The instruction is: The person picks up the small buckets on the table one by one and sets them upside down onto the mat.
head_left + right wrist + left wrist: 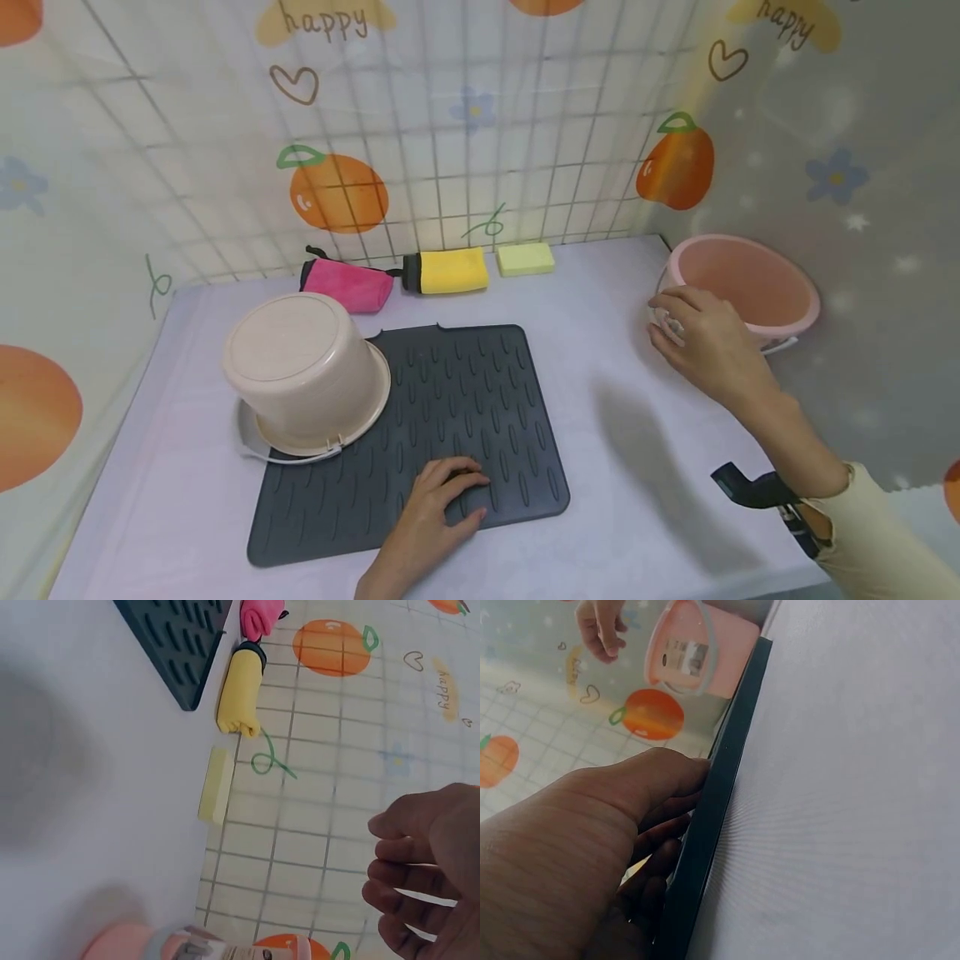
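My left hand [438, 512] rests on the near edge of a dark ridged mat [480, 425], its fingers loosely bent and holding nothing. In the left wrist view the thumb of that hand [600, 825] touches the mat's edge [724, 757]. Off to the right, my right hand [712, 346] hovers in front of a pink bucket [802, 321] and hides part of its left side. The right wrist view shows this hand [439, 862] with relaxed, slightly bent fingers and nothing between them. An upside-down beige bucket [292, 350] stands partly over the mat's left side.
Along the back of the white-covered table [592, 517] lie a rolled pink cloth [348, 285], a rolled yellow cloth [452, 272] and a pale yellow sponge [525, 259]. Behind them hangs a printed curtain [480, 167] over a wire grid.
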Action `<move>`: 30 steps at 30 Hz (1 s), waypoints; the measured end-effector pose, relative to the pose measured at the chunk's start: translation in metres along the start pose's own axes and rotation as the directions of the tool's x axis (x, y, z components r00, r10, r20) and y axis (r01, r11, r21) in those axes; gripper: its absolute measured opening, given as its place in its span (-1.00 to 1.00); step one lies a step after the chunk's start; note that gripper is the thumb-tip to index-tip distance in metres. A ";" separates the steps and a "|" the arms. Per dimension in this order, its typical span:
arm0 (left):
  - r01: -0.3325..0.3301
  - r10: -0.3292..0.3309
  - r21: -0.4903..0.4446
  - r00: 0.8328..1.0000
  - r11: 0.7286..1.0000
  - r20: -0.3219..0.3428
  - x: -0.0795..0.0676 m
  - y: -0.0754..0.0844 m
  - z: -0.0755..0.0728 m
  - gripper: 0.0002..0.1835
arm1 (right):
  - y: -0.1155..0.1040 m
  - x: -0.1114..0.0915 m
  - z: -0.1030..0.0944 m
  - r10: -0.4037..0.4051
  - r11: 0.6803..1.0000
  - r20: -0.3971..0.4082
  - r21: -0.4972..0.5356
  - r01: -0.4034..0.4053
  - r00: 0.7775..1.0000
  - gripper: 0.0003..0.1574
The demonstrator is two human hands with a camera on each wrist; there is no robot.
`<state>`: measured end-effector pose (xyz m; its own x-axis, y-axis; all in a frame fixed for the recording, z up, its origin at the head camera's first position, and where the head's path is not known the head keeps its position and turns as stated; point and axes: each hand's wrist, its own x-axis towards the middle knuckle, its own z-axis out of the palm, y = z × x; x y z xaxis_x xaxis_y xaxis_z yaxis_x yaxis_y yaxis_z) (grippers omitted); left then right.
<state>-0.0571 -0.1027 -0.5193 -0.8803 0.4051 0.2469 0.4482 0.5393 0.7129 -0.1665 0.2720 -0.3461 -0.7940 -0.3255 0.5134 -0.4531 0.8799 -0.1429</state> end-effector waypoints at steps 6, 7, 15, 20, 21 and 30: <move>0.007 -0.007 0.003 1.000 1.000 0.004 0.000 -0.001 0.000 -0.61 | 0.017 0.006 -0.005 0.028 0.998 -0.008 -0.053 -0.029 1.000 -0.57; 0.009 -0.009 0.002 1.000 1.000 0.005 0.000 0.000 0.000 -0.61 | 0.019 0.007 -0.006 0.049 0.997 0.004 -0.057 -0.048 0.999 -0.56; 0.021 -0.021 -0.002 1.000 1.000 0.011 0.000 0.000 0.000 -0.62 | 0.041 0.007 -0.008 0.155 0.985 0.077 -0.093 -0.148 0.985 -0.53; 0.023 -0.023 0.004 1.000 1.000 0.016 0.001 -0.001 0.000 -0.62 | 0.050 0.006 -0.010 0.210 0.974 0.099 -0.104 -0.199 0.973 -0.50; 0.024 -0.024 0.004 1.000 1.000 0.017 0.001 -0.001 0.000 -0.62 | 0.052 0.006 -0.010 0.229 0.970 0.113 -0.107 -0.217 0.967 -0.49; 0.031 -0.031 -0.001 0.999 1.000 0.017 0.000 0.000 0.000 -0.62 | 0.063 0.003 -0.007 0.221 0.964 0.146 -0.183 -0.193 0.964 -0.69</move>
<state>-0.0575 -0.1028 -0.5191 -0.8911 0.4004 0.2137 0.4205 0.5510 0.7208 -0.1947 0.3291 -0.3473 -0.9251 -0.1698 0.3397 -0.2089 0.9745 -0.0819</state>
